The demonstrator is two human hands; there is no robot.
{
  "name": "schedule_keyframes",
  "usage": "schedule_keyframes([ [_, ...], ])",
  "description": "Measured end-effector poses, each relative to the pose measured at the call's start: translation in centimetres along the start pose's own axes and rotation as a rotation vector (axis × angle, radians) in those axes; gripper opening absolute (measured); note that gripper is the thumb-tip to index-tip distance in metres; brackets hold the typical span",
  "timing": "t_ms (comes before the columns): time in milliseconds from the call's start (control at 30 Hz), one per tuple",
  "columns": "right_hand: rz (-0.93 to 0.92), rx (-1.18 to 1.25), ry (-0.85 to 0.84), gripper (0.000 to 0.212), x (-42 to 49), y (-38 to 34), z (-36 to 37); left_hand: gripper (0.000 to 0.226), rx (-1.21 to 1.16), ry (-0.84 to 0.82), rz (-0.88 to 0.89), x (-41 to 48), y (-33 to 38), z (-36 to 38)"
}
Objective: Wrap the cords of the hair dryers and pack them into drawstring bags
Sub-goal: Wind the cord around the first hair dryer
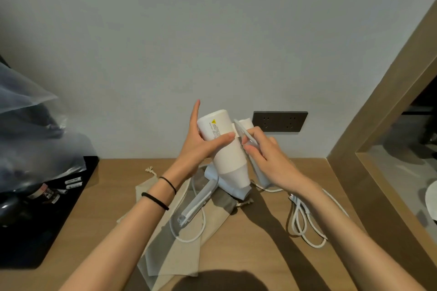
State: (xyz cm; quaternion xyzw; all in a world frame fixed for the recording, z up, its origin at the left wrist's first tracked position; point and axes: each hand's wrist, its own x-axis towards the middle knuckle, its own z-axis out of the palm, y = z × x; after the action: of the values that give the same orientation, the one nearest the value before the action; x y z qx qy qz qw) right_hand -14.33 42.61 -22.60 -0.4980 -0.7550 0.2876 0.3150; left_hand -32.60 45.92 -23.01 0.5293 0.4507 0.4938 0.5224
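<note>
My left hand (201,146) clasped the white plastic hair dryer (224,149) upright above the wooden table (272,255), steadying it; my right hand (264,158) pinched its flat attachment; the white cord (305,222) lay loose, beige drawstring bags (170,243) beneath

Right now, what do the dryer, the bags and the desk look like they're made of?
Dryer: probably matte white plastic, smooth with soft shading. Bags: beige woven cloth, likely cotton or linen; they crease and lie limp. Desk: wood-look top with faint grain, maybe laminate.
</note>
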Motion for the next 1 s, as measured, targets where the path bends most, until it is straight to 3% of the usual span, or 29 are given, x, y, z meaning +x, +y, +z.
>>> schedule_keyframes([
  [133, -0.071, -0.108, -0.125, 0.009, 1.1, -0.2, -2.5, 0.082, 0.155, -0.083, 0.106, 0.2, 2.3, -1.3],
  [333, -0.17, -0.285, -0.306, 0.01, 2.2, -1.2, -4.9, 0.047, 0.412, -0.28, 0.097, 0.7, 3.7, -2.1],
  [433, -0.168, -0.335, -0.299, 0.009, 2.7, -1.0, -4.8, 0.032, 0.367, -0.231, 0.091, 0.6, 3.0, -1.8],
  [533, -0.189, -0.407, -0.185, 0.009, 3.2, -0.3, -4.7, 0.03, 0.25, -0.141, 0.067, 0.4, 2.5, -1.3],
  [633, -0.112, -0.321, -0.082, 0.014, 2.9, -0.8, -4.4, 0.032, 0.166, 0.069, 0.049, 0.5, 2.1, -0.7],
  [800, -0.083, -0.214, -0.059, 0.024, 0.6, -1.0, -1.6, 0.037, -0.108, 0.33, -0.101, 1.5, 2.4, -0.5],
  [1000, -0.085, -0.051, -0.145, 0.025, -0.2, -1.2, 1.7, 0.042, -0.192, 0.313, -0.136, 1.2, 2.8, 0.3],
])
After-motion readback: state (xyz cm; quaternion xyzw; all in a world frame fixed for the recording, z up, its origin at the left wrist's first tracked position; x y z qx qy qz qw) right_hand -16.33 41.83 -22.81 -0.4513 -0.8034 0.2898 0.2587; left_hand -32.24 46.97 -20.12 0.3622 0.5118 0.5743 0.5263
